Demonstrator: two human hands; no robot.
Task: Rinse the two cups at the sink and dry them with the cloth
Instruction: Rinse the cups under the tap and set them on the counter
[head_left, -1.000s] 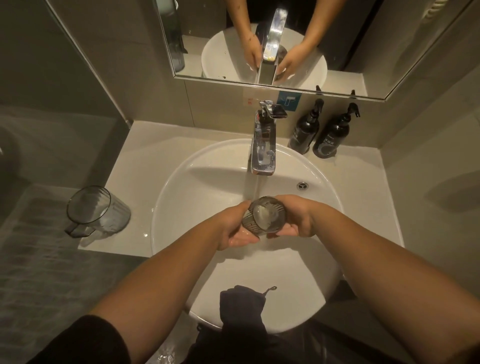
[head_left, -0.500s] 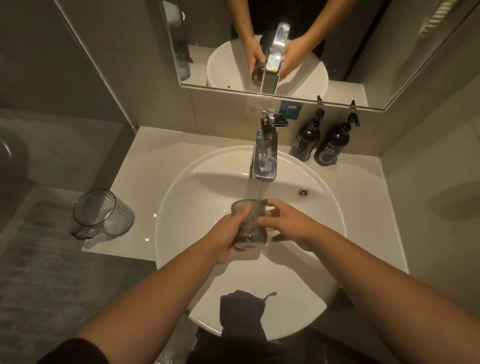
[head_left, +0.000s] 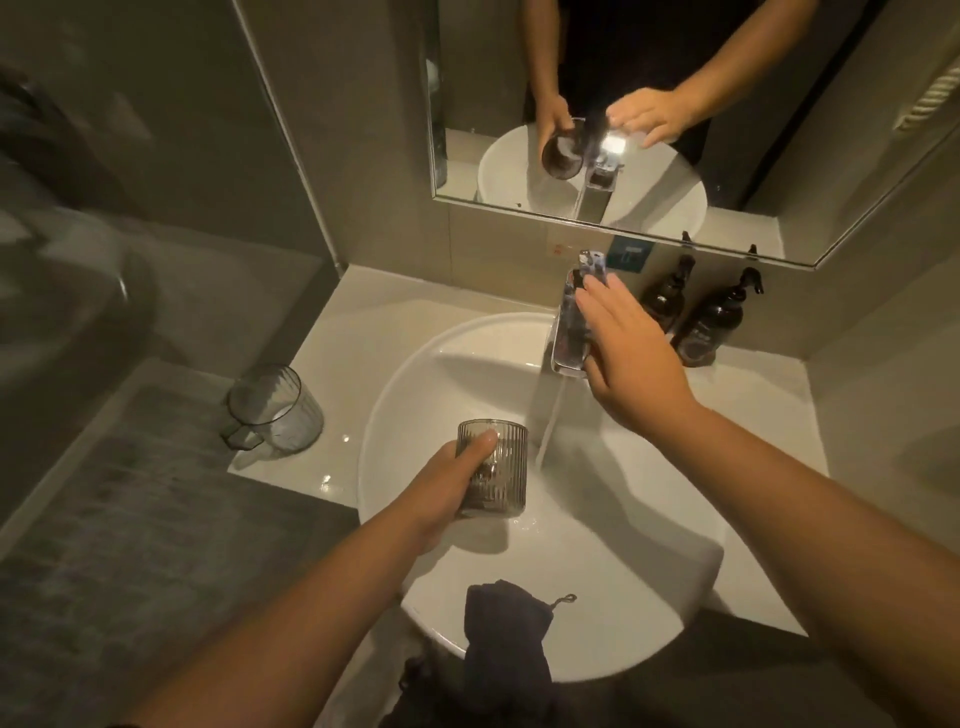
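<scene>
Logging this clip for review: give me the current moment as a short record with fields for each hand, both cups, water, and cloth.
left hand: grips ribbed cup over the basin, beside the stream
right hand: open, fingers at the tap
second cup: on counter, left of basin
water: running
cloth: dark, draped over basin's near rim

The pale table (head_left: 337, 322) carries a round white sink (head_left: 415, 374), a clear cup (head_left: 275, 410) at its left edge, and two dark pump bottles (head_left: 709, 327) at the back.
</scene>
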